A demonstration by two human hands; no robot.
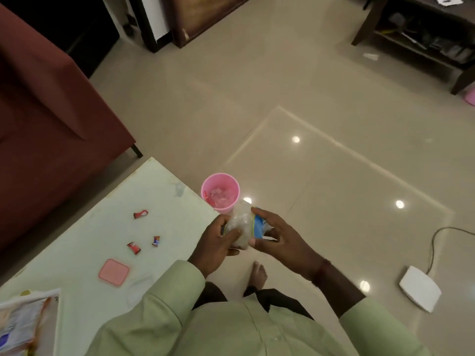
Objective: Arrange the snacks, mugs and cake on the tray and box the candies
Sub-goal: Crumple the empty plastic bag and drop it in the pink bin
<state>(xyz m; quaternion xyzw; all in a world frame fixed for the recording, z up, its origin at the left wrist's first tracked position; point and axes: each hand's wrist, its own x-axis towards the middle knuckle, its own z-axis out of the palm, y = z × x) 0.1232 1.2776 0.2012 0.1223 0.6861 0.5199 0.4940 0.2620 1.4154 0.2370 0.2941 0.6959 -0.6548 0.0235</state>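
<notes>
Both hands hold a crumpled clear plastic wrapper with a blue and yellow print (245, 227) just off the table's right edge. My left hand (218, 240) grips its left side and my right hand (277, 237) pinches its right side. Beyond the hands, a pink bin (221, 192) with scraps of wrapper inside stands on the floor. Three wrapped candies lie on the pale table (102, 240): one red (140, 214), one red (134, 247) and one blue-red (155, 241). A pink square lid (113, 272) lies flat nearer to me.
A printed snack bag (23, 319) lies at the table's near left corner. A dark red sofa (46, 111) stands behind the table. On the glossy tile floor to the right sits a white device (420, 287) with a cable. A dark shelf (424, 27) is at far right.
</notes>
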